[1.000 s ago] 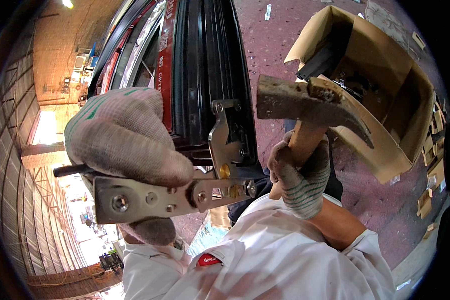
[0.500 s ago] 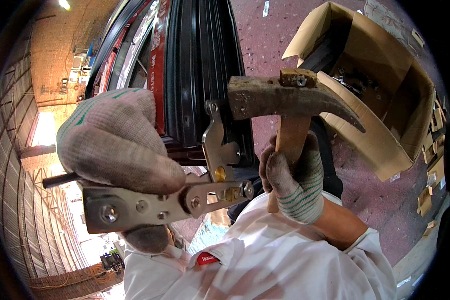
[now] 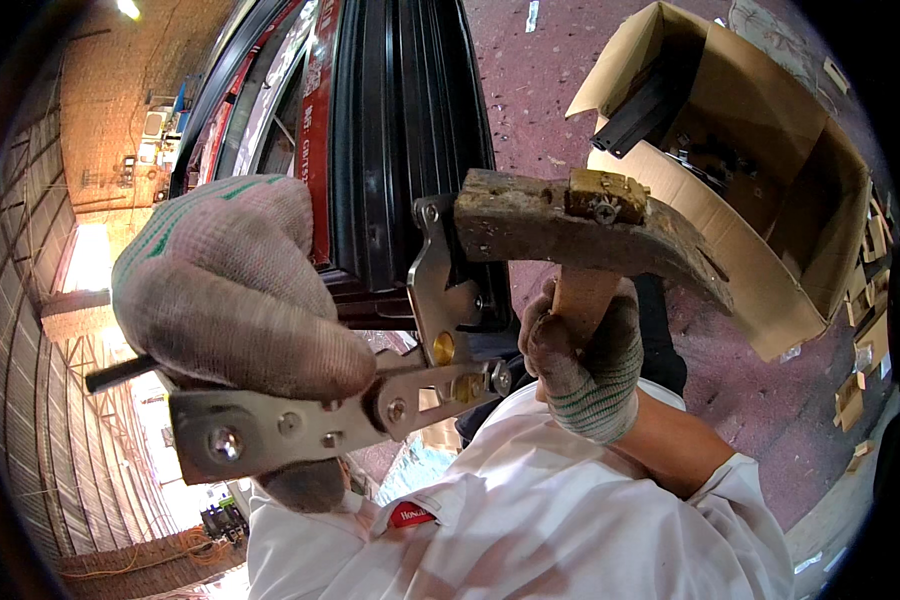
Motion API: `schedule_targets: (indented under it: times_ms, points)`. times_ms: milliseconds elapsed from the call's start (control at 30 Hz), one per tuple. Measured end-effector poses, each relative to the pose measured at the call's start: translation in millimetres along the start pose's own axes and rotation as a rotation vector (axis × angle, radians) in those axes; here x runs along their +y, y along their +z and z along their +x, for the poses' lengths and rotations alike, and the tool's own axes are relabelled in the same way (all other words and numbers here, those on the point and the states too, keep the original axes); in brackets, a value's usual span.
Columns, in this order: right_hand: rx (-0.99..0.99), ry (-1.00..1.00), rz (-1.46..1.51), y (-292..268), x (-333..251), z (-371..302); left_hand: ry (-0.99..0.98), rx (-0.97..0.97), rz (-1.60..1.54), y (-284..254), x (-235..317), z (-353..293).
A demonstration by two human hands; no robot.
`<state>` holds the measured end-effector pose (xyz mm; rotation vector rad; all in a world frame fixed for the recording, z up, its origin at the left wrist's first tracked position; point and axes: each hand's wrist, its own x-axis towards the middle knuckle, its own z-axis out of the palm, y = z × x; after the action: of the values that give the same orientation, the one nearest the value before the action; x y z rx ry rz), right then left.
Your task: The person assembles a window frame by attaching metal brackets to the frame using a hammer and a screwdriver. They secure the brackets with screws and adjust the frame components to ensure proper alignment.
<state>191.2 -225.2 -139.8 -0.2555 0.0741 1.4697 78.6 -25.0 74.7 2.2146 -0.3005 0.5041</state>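
My left hand (image 3: 240,290), in a knitted glove with green stripes, is closed around a metal hinge (image 3: 300,425) made of jointed steel plates with rivets and brass-coloured bushings. A thin dark rod (image 3: 120,373) sticks out to the left below that hand. My right hand (image 3: 588,360), gloved the same way, grips the wooden handle of a claw hammer (image 3: 540,220). The hammer's worn, rusty head is level with the upper end of the hinge's raised arm (image 3: 432,270), and its flat face meets or nearly meets that arm. Part of the handle is hidden behind my fingers.
Beyond my hands lie stacked black ribbed panels (image 3: 400,130) with a red printed strip (image 3: 315,130) along them. To the right, an open cardboard box (image 3: 750,200) holds dark parts and small metal pieces. Wood-coloured blocks (image 3: 850,400) lie at the far right on the reddish floor (image 3: 520,90).
The hammer head has come down slightly and tilted, its claw now lower and turned. My right hand shifted a little with it. The hinge in my left hand has tipped slightly.
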Motion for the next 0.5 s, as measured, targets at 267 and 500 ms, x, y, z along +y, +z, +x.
schedule_targets:
  times_ms: [267,500]
  points:
    - [-0.059,-0.413,-0.453,5.7,9.8,-0.7,0.010,0.075,0.122,25.4,10.5,10.5]
    - [-0.202,0.188,0.616,-5.7,-4.4,7.9,0.060,0.040,-0.039,21.8,-7.5,19.6]
